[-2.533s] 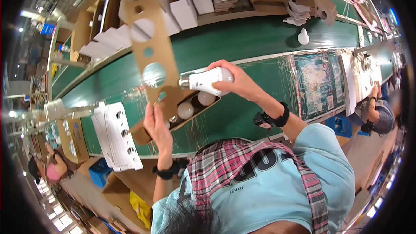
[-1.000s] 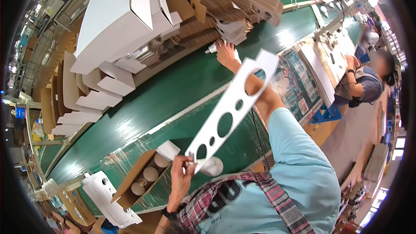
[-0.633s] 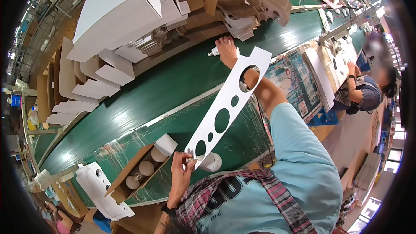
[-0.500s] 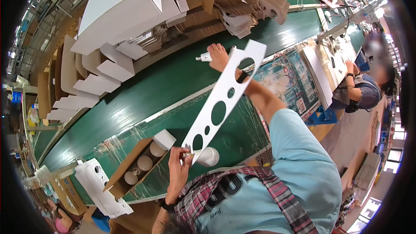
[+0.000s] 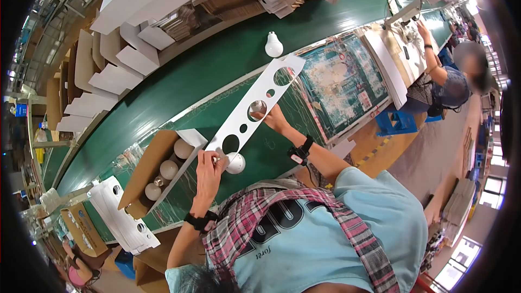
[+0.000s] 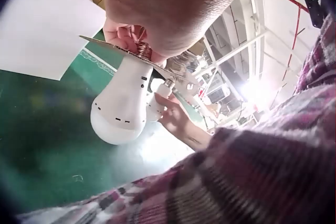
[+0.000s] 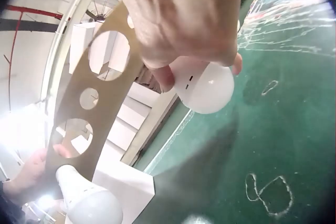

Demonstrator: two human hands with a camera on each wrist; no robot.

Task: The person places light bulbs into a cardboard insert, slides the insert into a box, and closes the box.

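Observation:
My left hand (image 5: 208,179) pinches the lower end of a long holed card strip (image 5: 260,91) and the screw base of a white bulb (image 5: 235,163). In the left wrist view that bulb (image 6: 121,100) hangs below the card, its base through it, at the fingers of my left hand (image 6: 157,3). My right hand (image 5: 278,121) is beside the strip's middle hole. The right wrist view shows my right hand (image 7: 184,19) gripping a second bulb (image 7: 207,90) by its body, next to the card's brown side (image 7: 107,98).
An open brown box (image 5: 142,168) with several bulbs is left of my left hand. Holed white cards (image 5: 116,217) lie beyond it. Another bulb (image 5: 273,45) is on the green belt (image 5: 201,76), past the strip's upper end. White folded boxes (image 5: 100,107) line the far side.
My right hand has drawn back from the far belt to the strip, holding a bulb. One bulb now shows uncovered on the belt. My left hand still holds the strip and its bulb.

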